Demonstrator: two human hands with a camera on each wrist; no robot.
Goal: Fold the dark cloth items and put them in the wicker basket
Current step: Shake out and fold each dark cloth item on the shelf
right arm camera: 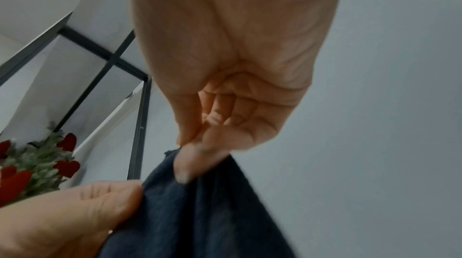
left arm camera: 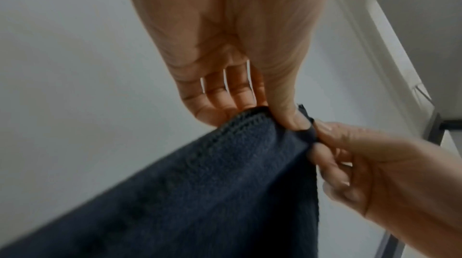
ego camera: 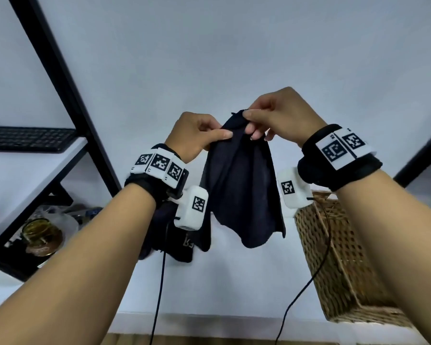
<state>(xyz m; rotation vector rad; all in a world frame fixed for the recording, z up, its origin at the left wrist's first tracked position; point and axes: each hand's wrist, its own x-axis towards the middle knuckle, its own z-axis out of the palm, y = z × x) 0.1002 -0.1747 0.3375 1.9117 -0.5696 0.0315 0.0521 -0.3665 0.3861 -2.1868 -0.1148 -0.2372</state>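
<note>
A dark navy cloth [ego camera: 241, 185] hangs in the air in front of me, held up by its top edge. My left hand [ego camera: 197, 135] pinches that edge between thumb and fingers, and my right hand [ego camera: 271, 118] pinches it right beside, a little higher. The left wrist view shows the cloth's stitched hem [left arm camera: 240, 124] under the left thumb, with the right hand [left arm camera: 375, 167] touching the same corner. In the right wrist view the cloth [right arm camera: 200, 213] drops from the right fingertips. More dark cloth [ego camera: 174, 235] lies on the white table behind my left wrist. The wicker basket [ego camera: 341, 257] stands at the right.
A white table [ego camera: 222, 282] runs under the hands, against a pale wall. A black-framed shelf [ego camera: 60, 70] at the left carries a keyboard [ego camera: 28, 139], with a glass jar [ego camera: 41, 232] below it. Red heart decorations with greenery [right arm camera: 32, 165] show in the right wrist view.
</note>
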